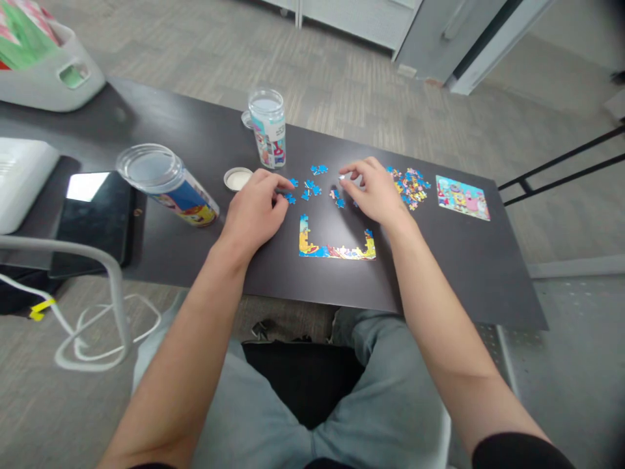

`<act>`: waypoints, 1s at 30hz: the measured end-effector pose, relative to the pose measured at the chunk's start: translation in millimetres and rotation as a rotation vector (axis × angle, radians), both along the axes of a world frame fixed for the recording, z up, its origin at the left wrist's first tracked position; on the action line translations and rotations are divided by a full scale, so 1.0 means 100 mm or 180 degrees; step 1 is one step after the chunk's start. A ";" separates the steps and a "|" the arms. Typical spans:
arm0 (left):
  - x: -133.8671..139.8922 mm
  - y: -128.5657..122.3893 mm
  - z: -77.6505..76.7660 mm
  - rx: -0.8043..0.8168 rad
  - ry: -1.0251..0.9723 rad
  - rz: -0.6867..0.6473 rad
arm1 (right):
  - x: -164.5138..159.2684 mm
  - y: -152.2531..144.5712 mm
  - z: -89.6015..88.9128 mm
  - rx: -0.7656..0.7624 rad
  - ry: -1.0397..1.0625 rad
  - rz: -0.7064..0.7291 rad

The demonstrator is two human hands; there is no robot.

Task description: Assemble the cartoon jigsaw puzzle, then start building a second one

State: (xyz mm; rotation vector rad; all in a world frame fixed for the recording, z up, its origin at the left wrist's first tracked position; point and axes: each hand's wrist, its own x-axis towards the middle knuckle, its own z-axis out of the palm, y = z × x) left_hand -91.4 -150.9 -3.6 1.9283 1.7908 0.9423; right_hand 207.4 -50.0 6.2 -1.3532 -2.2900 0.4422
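My left hand [258,210] rests at the table with thumb and forefinger apart, its fingertips beside blue puzzle pieces [290,198]. Between the thumb and forefinger of my right hand [375,189] is a small pale puzzle piece [342,177]. More loose blue pieces [312,189] lie between the hands, and a few sit just below the right fingers. Nearer to me is a joined puzzle border [336,252], a U shape with its bottom row and two short sides. A heap of mixed pieces [413,187] lies beyond my right hand, partly hidden by it.
A printed picture card [462,197] lies at the right. Two clear-topped canisters [269,133] [170,185] stand on the left half, with a round lid [237,178] between them. Farther left are a black tablet [92,221], a white device [22,182] and a white bin [53,71].
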 end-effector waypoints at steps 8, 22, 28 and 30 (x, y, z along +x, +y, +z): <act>0.01 -0.01 -0.03 0.0058 -0.0141 0.0107 | -0.45 0.42 0.02 0.0092 -0.0429 0.0048; 0.02 -0.02 -0.04 0.0006 -0.0126 0.0081 | -0.16 0.31 0.05 -0.0798 0.1228 0.0199; 0.00 0.00 -0.01 -0.0073 -0.0035 0.0068 | 0.35 -0.12 0.20 -0.1019 0.1498 -0.0211; -0.02 0.01 0.00 -0.0111 -0.0030 0.0058 | 0.51 -0.29 0.22 -0.1046 0.1660 -0.0223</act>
